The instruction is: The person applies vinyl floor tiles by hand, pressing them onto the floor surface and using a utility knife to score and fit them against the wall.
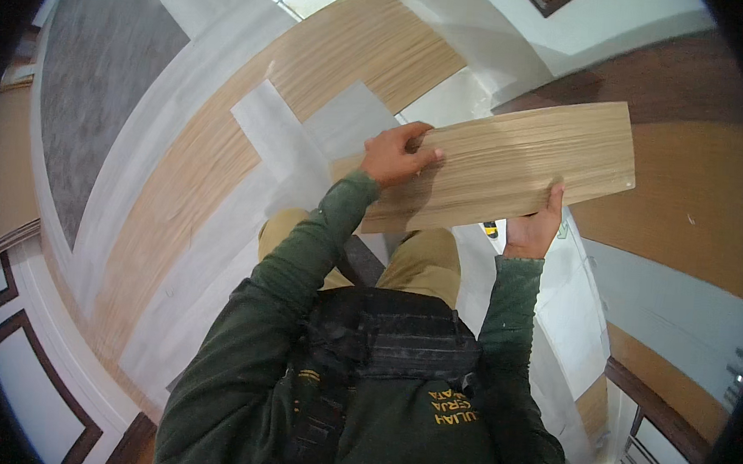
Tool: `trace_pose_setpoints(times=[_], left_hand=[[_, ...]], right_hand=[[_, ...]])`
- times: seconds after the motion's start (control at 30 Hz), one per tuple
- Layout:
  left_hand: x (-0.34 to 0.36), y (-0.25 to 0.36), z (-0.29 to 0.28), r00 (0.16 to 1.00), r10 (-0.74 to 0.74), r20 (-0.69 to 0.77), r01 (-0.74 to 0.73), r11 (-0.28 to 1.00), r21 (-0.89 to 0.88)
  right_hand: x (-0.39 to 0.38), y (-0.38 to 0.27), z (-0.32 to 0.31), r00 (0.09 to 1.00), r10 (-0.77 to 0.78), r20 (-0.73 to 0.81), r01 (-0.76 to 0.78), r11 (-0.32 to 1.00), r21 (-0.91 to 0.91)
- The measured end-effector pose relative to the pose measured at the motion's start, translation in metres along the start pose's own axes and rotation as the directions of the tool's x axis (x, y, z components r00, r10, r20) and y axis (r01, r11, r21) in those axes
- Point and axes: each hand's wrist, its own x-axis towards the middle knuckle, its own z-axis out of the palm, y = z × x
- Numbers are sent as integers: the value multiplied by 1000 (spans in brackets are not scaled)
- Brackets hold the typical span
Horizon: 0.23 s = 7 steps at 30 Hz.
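A light wood-look plank [512,160] is held out over my knees, tilted up toward the right. My left hand [396,153] is at its left part, fingers bent against the plank's face and far edge. Under the near edge, my right hand [533,229] supports the plank, its thumb pressed on the upper face and the other fingers hidden below. Just left of the right hand, a small yellow and black object [491,229] shows partly below the plank; its kind cannot be made out.
Long wood-look strips [361,48] and pale grey strips [280,133] lie on the floor ahead and left. A dark grey sheet [99,88] is at far left. Brown panels [680,200] lie at right. White panelling with dark trim [34,390] stands at lower left.
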Motion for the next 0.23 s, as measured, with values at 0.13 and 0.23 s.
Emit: trace_pose_setpoints(times=[0.13,0.23], left_hand=[[-13,53,-17,994,85,70,-95,985,143],[-32,70,-23,977,151,148,-162,984,71]], right_hand=[[-47,-20,-17,994,-104,14,104,995,8],[-82,-29,-23,991,-113,71,106,989,99]])
